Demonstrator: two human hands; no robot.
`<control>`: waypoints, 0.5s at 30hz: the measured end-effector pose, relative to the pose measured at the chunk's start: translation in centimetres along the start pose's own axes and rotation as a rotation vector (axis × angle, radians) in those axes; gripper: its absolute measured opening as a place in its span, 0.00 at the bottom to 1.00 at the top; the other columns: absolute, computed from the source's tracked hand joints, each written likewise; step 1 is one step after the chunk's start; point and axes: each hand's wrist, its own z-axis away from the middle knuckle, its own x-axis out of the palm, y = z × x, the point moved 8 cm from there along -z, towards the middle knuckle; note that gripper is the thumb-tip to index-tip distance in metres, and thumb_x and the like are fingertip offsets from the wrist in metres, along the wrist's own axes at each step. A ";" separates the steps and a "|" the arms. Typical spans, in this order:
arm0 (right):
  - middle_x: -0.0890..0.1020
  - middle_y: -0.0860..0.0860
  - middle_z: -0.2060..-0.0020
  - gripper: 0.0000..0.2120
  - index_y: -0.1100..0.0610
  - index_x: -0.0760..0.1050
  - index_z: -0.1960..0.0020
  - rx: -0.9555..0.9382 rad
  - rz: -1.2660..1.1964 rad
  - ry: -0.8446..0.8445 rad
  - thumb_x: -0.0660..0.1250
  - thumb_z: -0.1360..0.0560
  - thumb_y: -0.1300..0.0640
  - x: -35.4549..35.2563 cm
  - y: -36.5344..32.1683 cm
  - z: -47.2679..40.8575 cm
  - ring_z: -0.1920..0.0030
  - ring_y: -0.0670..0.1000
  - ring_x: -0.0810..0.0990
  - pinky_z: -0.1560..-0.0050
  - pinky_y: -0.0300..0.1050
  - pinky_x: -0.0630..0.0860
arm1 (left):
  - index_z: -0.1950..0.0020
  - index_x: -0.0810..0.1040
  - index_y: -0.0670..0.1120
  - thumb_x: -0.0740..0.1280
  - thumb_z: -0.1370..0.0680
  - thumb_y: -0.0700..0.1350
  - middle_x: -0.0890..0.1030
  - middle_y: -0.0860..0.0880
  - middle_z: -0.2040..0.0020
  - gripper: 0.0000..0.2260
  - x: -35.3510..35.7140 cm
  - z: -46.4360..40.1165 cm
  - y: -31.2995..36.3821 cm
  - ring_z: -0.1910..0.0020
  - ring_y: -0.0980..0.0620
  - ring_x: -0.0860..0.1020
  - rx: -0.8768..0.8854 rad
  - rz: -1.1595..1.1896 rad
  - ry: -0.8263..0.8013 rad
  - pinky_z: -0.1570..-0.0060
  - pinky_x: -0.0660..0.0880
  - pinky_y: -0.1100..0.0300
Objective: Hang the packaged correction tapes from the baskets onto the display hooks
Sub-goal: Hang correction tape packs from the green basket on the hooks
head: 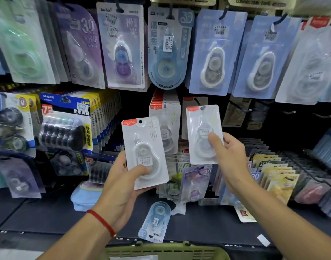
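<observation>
Two white blister packs of correction tape are up in front of the display, one in each hand. The left pack [145, 152] is tilted a little, its red corner label and hang hole at the top, and the left hand [123, 186] has its grip closed on the lower end — thumb pressed across the clear bubble, fingers behind the card. The right pack [203, 134] stands nearly upright and a bit higher, and the right hand [229, 158] pinches it from the side with the thumb on the front near the price sticker. Just behind and between the two, a row of matching white packs [165, 126] already hangs on a hook, and to the right of it bare hooks [243, 108] stick out from the dark backing. Above runs a row of hanging packs in purple, blue and pale green. Left of the hands hang black multi-roll packs [65, 124] with blue and yellow cards. Down on the dark shelf [48, 218] a light blue pack [155, 222] lies loose, flat on its back, and at the bottom edge the rim of a green basket [166, 249] shows — a red string circles the left wrist.
</observation>
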 end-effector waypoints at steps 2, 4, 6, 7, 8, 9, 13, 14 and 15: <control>0.88 0.45 0.53 0.09 0.47 0.80 0.44 -0.005 0.076 0.068 0.70 0.19 0.43 0.4 0.8 -1.1 0.52 0.46 0.87 0.52 0.48 0.80 | 0.35 0.78 0.46 0.69 0.23 0.31 0.87 0.45 0.43 0.19 0.1 -0.1 0.2 0.43 0.41 0.86 0.023 -0.007 -0.021 0.51 0.86 0.47; 0.86 0.45 0.50 0.12 0.46 0.78 0.40 -0.016 0.186 0.095 0.69 0.19 0.42 1.5 1.4 -2.8 0.48 0.46 0.84 0.50 0.48 0.77 | 0.32 0.76 0.47 0.71 0.24 0.33 0.87 0.44 0.42 0.22 0.5 -0.1 0.2 0.43 0.41 0.86 0.038 -0.013 -0.050 0.50 0.85 0.46; 0.84 0.49 0.41 0.20 0.50 0.76 0.32 0.024 0.251 0.119 0.67 0.18 0.41 2.3 2.2 -4.7 0.39 0.52 0.81 0.40 0.54 0.78 | 0.31 0.75 0.47 0.71 0.25 0.35 0.87 0.44 0.42 0.24 0.7 -0.2 0.0 0.43 0.41 0.86 0.039 -0.008 -0.062 0.49 0.85 0.45; 0.83 0.51 0.39 0.22 0.51 0.75 0.28 0.059 0.270 0.125 0.66 0.18 0.41 2.6 2.6 -5.6 0.37 0.55 0.80 0.37 0.56 0.77 | 0.30 0.75 0.47 0.71 0.24 0.34 0.87 0.44 0.41 0.23 0.8 -0.4 -0.1 0.43 0.42 0.86 0.033 0.007 -0.065 0.49 0.85 0.44; 0.82 0.52 0.39 0.24 0.51 0.74 0.26 0.095 0.295 0.129 0.66 0.17 0.41 2.7 3.1 -6.5 0.35 0.57 0.79 0.36 0.55 0.77 | 0.30 0.75 0.47 0.69 0.22 0.33 0.86 0.44 0.41 0.22 0.8 -0.5 -0.3 0.43 0.42 0.86 0.020 0.033 -0.067 0.49 0.85 0.44; 0.82 0.54 0.38 0.24 0.52 0.73 0.24 0.128 0.338 0.137 0.65 0.17 0.42 2.6 3.7 -7.2 0.34 0.59 0.79 0.36 0.55 0.76 | 0.30 0.75 0.47 0.66 0.21 0.31 0.86 0.44 0.40 0.21 0.8 -0.7 -0.6 0.43 0.42 0.86 0.000 0.064 -0.071 0.50 0.85 0.44; 0.83 0.53 0.40 0.15 0.52 0.78 0.32 0.025 0.455 0.166 0.63 0.15 0.48 2.0 2.9 -6.4 0.43 0.51 0.80 0.43 0.47 0.76 | 0.31 0.76 0.47 0.63 0.20 0.30 0.86 0.44 0.39 0.21 0.9 -1.2 -0.8 0.43 0.41 0.86 -0.032 0.108 -0.076 0.56 0.85 0.48; 0.85 0.50 0.45 0.11 0.50 0.80 0.39 -0.042 0.405 0.116 0.63 0.15 0.49 2.3 2.2 -5.5 0.49 0.47 0.81 0.48 0.44 0.75 | 0.31 0.76 0.47 0.63 0.20 0.30 0.86 0.44 0.39 0.20 1.0 -1.2 -0.8 0.44 0.42 0.86 -0.025 0.096 -0.078 0.57 0.84 0.49; 0.86 0.48 0.51 0.09 0.50 0.82 0.44 -0.078 0.326 0.018 0.64 0.16 0.49 2.9 1.6 -4.6 0.54 0.46 0.82 0.52 0.44 0.76 | 0.32 0.76 0.47 0.63 0.20 0.30 0.86 0.44 0.40 0.20 1.1 -1.3 -0.8 0.44 0.42 0.86 -0.018 0.077 -0.082 0.57 0.84 0.49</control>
